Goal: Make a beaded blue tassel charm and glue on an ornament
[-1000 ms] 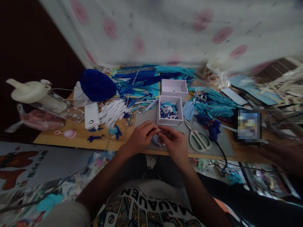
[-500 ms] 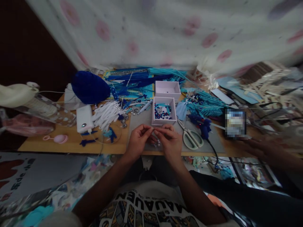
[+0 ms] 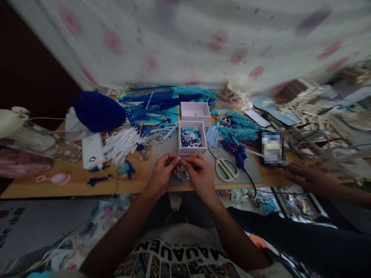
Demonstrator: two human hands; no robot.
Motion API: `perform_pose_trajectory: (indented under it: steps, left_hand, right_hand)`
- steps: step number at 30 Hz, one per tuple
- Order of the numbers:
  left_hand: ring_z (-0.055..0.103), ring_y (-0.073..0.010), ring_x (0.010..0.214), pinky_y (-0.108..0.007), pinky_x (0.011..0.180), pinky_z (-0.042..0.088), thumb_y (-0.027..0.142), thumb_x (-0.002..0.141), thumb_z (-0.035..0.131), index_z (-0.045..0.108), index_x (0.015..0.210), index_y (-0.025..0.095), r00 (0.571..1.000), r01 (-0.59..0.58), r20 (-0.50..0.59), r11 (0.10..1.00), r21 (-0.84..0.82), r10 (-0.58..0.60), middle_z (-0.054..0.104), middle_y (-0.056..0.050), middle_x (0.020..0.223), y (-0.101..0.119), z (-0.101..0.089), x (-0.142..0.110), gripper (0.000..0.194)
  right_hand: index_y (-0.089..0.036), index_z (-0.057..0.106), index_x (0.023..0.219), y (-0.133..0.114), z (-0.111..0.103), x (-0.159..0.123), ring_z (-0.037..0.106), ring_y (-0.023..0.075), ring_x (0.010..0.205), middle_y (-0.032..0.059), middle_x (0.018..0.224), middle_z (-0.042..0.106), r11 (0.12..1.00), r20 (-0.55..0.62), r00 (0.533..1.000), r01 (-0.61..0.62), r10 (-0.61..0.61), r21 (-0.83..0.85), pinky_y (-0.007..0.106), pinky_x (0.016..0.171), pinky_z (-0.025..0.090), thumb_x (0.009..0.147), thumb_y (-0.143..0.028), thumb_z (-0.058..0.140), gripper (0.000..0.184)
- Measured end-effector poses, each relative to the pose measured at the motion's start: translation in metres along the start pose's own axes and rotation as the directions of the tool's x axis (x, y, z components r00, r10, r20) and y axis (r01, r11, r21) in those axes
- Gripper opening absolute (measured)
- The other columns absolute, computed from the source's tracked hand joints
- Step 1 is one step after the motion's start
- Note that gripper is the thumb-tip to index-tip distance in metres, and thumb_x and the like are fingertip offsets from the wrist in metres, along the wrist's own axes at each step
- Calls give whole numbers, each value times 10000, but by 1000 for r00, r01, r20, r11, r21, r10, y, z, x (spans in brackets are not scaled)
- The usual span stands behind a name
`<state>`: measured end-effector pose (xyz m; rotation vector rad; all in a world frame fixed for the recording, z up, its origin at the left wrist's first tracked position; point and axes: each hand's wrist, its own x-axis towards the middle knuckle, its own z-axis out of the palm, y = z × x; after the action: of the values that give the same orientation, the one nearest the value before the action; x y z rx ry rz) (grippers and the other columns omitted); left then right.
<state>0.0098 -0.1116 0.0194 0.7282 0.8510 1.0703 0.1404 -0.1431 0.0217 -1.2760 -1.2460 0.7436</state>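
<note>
My left hand (image 3: 162, 173) and my right hand (image 3: 199, 173) meet at the table's front edge, thumbs and forefingers pinched together. Whatever small thing sits between the fingertips is too small to name. Just under the fingers, on the grey mat (image 3: 162, 146), lie a pale blue piece and some beads (image 3: 183, 176), partly hidden by my hands. Directly beyond stands a white box (image 3: 192, 151) of red and blue beads with turquoise strips. White-handled scissors (image 3: 226, 169) rest right of my right hand, beside a blue glue gun (image 3: 238, 152).
Behind the bead box is a second white box (image 3: 195, 111). White strips (image 3: 123, 143), a power bank (image 3: 93, 151) and a dark blue plush piece (image 3: 98, 111) lie left. Turquoise stems (image 3: 240, 127) are at right. Another person's hand (image 3: 307, 178) is near a blurred-out device (image 3: 273, 149).
The whole scene has shifted left as the head view turned right. My hands stay pinched together, with only slight finger movement. The other person's hand remains near the device.
</note>
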Motion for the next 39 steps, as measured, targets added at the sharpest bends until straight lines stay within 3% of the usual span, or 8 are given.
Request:
perform_pose_trajectory:
  steps: [5,13,23,27,34,39]
  left_hand:
    - [591,-82,593,-191,598,482,369,671,861,660,786,143,999,-15,-41,999,33,17,675,9,663,-2,0,2,325]
    - [668,-111,601,-240,647,570,399,555,922,672,767,143,993,44,-113,999,-13,-45,731,-13,715,4,3,1,416]
    - [695,-130,644,-276,693,604,383,594,911,666,785,137,994,16,-111,1000,-13,-17,741,-26,753,0,2,1,396]
    - [704,-141,682,-287,724,606,402,601,909,673,786,141,996,21,-84,1000,5,-21,734,-22,740,-1,2,1,398]
    - [687,-138,661,-260,679,577,415,658,873,728,780,150,999,-6,42,988,155,0,736,-23,735,-3,-3,2,325]
    - [604,-115,578,-229,597,495,388,744,803,736,768,153,989,-133,112,934,331,101,668,-3,624,-5,-6,9,246]
  right_hand:
    - [-253,781,1006,0,-3,-2,652,144,778,38,969,658,996,74,997,-27,20,89,248,615,531,877,-277,715,146]
    - [-272,776,1012,2,-11,-3,658,134,781,28,983,671,990,70,998,-20,11,138,240,641,570,821,-247,776,192]
    - [-267,797,962,-8,-10,-8,677,166,819,33,930,691,997,37,997,63,-61,-52,289,687,595,850,-238,738,130]
    - [-250,784,873,-6,-9,-7,664,167,812,29,885,687,986,-3,992,125,-126,-113,293,702,563,878,-222,700,88]
    - [-218,709,826,-1,-8,-2,621,162,790,12,830,642,990,-16,997,73,-75,-123,274,677,489,912,-267,663,109]
    - [-207,703,825,4,-12,1,627,168,768,16,805,649,988,-36,995,88,-93,-129,285,679,482,938,-296,633,160]
